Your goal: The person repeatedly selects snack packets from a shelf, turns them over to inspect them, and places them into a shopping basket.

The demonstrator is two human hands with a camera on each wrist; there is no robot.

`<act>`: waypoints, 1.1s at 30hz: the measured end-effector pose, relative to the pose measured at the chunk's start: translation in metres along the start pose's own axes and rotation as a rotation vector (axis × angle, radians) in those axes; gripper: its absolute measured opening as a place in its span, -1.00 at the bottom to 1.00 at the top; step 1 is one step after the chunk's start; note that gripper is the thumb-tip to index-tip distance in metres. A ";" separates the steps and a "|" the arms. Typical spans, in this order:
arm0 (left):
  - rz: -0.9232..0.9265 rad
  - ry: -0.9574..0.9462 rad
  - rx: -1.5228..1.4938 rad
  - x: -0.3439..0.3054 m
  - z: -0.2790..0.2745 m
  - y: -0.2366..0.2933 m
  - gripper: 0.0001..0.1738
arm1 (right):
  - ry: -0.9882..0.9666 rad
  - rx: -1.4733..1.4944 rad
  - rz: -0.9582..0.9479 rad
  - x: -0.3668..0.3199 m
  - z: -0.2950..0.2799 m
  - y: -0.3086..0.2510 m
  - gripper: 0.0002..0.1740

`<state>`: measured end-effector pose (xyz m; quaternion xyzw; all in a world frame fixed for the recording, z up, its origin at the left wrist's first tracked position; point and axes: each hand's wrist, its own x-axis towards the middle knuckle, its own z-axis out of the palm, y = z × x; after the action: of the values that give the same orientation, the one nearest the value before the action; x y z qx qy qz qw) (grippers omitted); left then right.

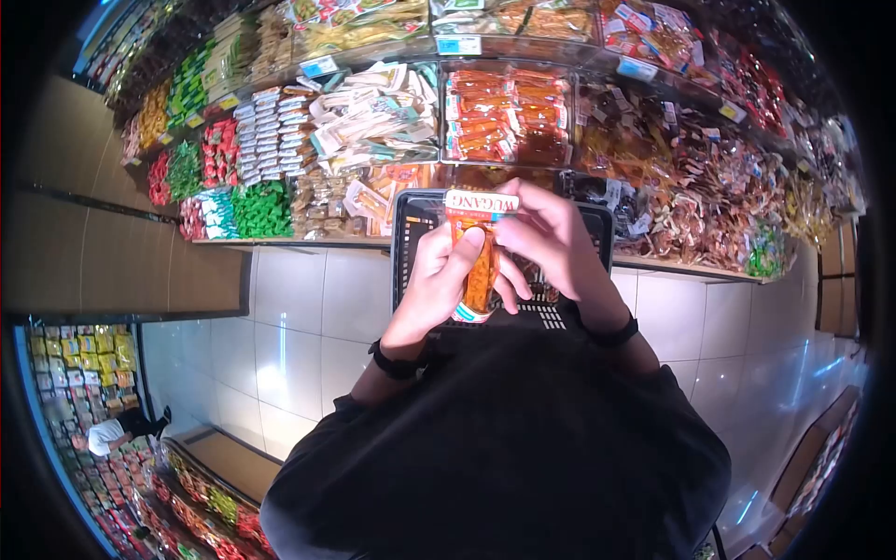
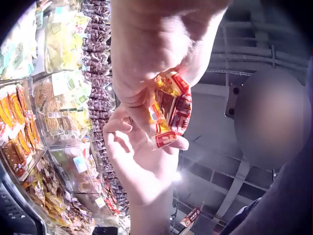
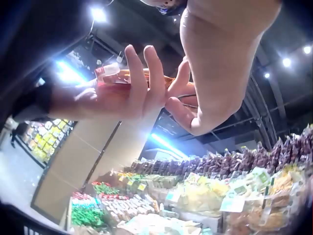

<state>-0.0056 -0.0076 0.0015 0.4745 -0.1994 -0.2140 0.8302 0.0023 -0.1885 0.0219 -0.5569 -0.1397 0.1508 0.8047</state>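
Note:
An orange snack packet (image 1: 480, 271), with a white top strip reading "WUGANG", stands lengthwise over a black basket (image 1: 407, 210). The left hand (image 1: 437, 271) grips it, thumb across its front. At the packet's top edge, the right hand (image 1: 551, 233) pinches the strip with thumb and finger, its other fingers spread. In the left wrist view, the left hand (image 2: 161, 54) curls round the red and yellow packet (image 2: 171, 110), with the right hand (image 2: 142, 166) behind it. The right wrist view shows both hands meeting at the packet, the right hand (image 3: 220, 68) in front.
Shelf bins of packaged snacks (image 1: 509, 112) run across the front, with price tags (image 1: 458, 45) on their edges. Pale floor tiles (image 1: 289, 364) lie on both sides. A person in a white top (image 1: 105, 436) stands at the far left, near other shelves.

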 end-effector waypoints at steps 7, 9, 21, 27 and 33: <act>-0.051 0.061 0.110 -0.005 0.015 0.012 -0.49 | 0.252 -0.034 -0.158 0.002 0.004 0.001 -0.66; -0.087 0.089 0.177 -0.011 0.011 0.009 -0.56 | 0.300 -0.053 -0.210 0.002 -0.008 0.003 -0.68; 0.159 0.198 0.151 -0.016 0.018 0.039 -0.50 | 0.449 0.019 -0.327 -0.030 0.002 0.009 -0.63; 0.144 0.178 0.148 -0.015 0.021 0.069 -0.45 | 0.320 0.041 -0.349 -0.050 0.006 0.023 -0.61; 0.124 0.095 0.174 -0.010 0.024 0.091 -0.45 | 0.245 0.064 -0.350 -0.062 0.008 0.028 -0.74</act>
<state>-0.0113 0.0233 0.0911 0.5412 -0.2065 -0.1214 0.8061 -0.0604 -0.1973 -0.0055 -0.5127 -0.1304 -0.0556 0.8468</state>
